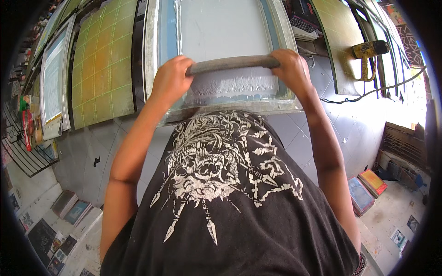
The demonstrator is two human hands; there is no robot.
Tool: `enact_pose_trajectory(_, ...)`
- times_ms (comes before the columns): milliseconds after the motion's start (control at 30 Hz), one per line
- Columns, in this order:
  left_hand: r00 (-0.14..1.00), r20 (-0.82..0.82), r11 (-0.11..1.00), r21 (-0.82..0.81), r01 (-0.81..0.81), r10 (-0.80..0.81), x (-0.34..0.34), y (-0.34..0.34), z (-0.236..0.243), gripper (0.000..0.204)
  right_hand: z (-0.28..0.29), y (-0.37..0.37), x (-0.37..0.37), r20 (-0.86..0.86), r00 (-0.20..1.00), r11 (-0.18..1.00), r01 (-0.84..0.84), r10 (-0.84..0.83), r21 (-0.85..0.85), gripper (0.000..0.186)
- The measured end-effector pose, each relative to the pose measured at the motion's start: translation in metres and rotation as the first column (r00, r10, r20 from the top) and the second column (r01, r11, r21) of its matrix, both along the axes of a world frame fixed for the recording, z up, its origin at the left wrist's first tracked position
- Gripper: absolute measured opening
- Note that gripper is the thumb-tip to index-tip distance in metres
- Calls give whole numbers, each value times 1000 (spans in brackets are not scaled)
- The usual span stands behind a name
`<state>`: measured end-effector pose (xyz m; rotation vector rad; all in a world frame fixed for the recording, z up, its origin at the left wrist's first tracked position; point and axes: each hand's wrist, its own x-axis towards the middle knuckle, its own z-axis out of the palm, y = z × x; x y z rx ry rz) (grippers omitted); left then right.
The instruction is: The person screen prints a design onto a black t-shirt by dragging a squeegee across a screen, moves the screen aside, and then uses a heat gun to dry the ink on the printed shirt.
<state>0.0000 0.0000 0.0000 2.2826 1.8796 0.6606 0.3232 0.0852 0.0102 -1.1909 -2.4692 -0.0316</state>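
Observation:
Both my hands grip a long squeegee (232, 65) with a dark wooden handle, held level across a screen printing frame (153, 48). Around its left end my left hand (175, 73) is closed. At the opposite end, the fingers of my right hand (291, 69) are wrapped over the wood. White ink (230, 87) lies in a wet, rough band on the mesh on my side of the squeegee. Beyond it, the mesh (223, 27) looks smooth and pale, with blue borders along both sides. The squeegee's blade is hidden under the handle.
Yellowish boards with green grid lines (103, 60) stand left and right of the frame. On the right board rests a yellow-black heat gun (369, 48), its cable trailing across. Another screen (55, 76) lies far left. Small framed screens (372, 182) sit at the lower right.

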Motion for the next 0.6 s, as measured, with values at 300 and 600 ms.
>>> enact_pose_trajectory(300,980,133,976,-146,164,-145,27,-136,-34,44,-44,-158,33,-28,1000,957,-16,8,-289,41)
enact_pose_trajectory(600,983,81,979,-105,175,-167,8,-63,-40,49,-50,-72,17,-21,997,969,-74,71,-237,39)
